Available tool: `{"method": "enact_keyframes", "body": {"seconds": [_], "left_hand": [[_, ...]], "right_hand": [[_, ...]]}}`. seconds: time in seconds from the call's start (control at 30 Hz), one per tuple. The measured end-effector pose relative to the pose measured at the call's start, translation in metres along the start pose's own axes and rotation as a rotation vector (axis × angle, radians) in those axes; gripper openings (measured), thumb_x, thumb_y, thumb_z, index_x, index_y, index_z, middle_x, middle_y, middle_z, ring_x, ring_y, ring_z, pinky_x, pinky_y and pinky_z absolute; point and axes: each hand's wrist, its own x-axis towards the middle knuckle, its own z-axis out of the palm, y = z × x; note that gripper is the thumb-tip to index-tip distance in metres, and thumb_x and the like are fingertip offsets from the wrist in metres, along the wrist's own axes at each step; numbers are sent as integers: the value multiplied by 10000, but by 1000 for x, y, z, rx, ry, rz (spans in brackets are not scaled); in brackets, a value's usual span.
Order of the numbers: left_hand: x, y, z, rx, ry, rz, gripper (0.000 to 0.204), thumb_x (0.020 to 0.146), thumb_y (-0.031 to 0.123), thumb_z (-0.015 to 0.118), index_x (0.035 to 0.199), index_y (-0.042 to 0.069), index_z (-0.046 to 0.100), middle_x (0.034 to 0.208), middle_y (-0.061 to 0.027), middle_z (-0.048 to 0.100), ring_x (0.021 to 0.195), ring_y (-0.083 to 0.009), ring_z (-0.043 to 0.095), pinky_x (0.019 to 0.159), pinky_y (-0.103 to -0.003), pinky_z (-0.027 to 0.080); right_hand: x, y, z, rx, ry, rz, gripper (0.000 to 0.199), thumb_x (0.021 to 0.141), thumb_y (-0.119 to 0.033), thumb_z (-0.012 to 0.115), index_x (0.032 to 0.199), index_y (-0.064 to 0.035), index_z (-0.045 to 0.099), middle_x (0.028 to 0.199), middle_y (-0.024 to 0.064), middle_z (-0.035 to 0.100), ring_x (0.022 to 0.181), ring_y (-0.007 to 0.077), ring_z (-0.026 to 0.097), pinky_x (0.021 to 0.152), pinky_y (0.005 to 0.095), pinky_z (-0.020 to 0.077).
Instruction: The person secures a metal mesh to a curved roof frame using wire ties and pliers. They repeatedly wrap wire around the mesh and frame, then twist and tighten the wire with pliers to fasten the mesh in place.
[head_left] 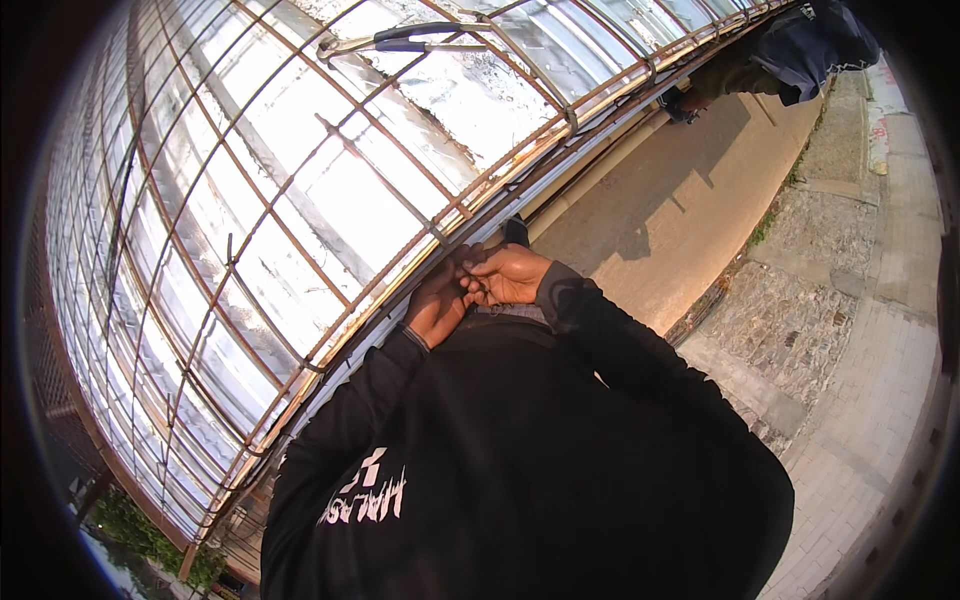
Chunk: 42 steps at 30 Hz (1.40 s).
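Left hand (437, 305) and right hand (512, 272) meet, fingers curled together, beside the near edge of the rod grid (347, 145); whether they pinch anything, I cannot tell. The grid already spans the metallic sheeting (338, 200); what remains is unclear. Black-handled pincers (388, 43) lie across it, partly in the way; another person (815, 50) is farther along.
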Motion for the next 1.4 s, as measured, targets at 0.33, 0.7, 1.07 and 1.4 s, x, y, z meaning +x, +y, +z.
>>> {"method": "enact_keyframes", "body": {"seconds": [0.33, 0.7, 1.07, 1.4], "left_hand": [[15, -6, 3, 163, 49, 94, 194, 983, 189, 615, 1102, 44, 566, 1028, -77, 606, 983, -185, 616, 944, -382, 530], [11, -10, 18, 304, 349, 68, 121, 994, 95, 577, 1064, -3, 571, 995, -117, 581, 840, -207, 623, 898, -409, 560], [2, 1, 10, 695, 44, -159, 326, 989, 254, 649, 1100, -52, 642, 985, -116, 699, 960, -161, 661, 899, -292, 537], [22, -19, 12, 1053, -260, -97, 290, 1096, 247, 400, 974, 18, 531, 949, -70, 693, 893, -137, 621, 859, -289, 485]], "right_hand": [[-156, -67, 160, -1528, -31, -727, 366, 938, -314, 656, 1070, 22, 712, 932, 149, 727, 950, 268, 691, 871, 345, 511], [-17, -234, 182, -2416, 1024, -1285, 329, 882, -291, 687, 983, 16, 626, 751, 131, 621, 692, 273, 627, 675, 379, 515], [-128, -175, 191, -2301, 936, -1026, 386, 822, -305, 714, 973, 17, 564, 737, 113, 569, 660, 246, 581, 638, 376, 483], [-213, 15, 63, -849, 267, -330, 313, 1016, -306, 574, 1059, -2, 634, 956, 92, 645, 808, 181, 584, 807, 352, 475]]}}
